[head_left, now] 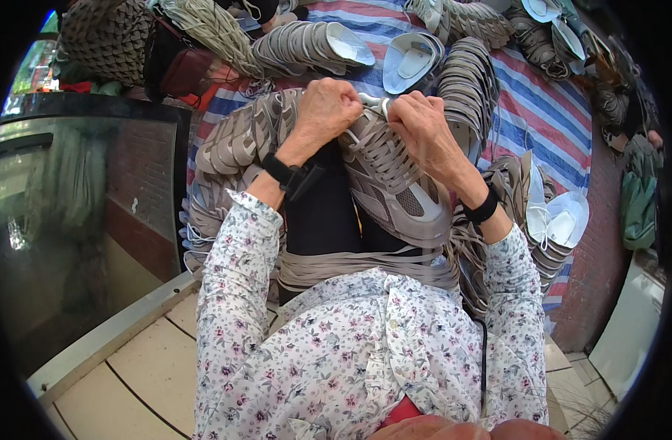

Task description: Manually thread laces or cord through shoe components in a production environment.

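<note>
A taupe sneaker upper [406, 192] with mesh panels rests on my thighs, its toe towards me. Flat beige laces cross its front. At its far end, by the collar, my left hand [327, 111] is closed, with thumb and fingertips pinched on a shoelace. My right hand [426, 133] pinches the lace on the other side of the opening, its fingers curled. The two hands are a little apart, with a white part of the upper [373, 100] showing between them. The fingertips partly hide the lace ends.
A bundle of beige laces [365, 269] lies across my lap. Stacked uppers stand left [233, 143], right [468, 84] and farther back [307, 45] on a striped sheet [545, 110]. A single upper [411, 62] lies beyond my hands. A dark glass-fronted cabinet [86, 220] stands at left.
</note>
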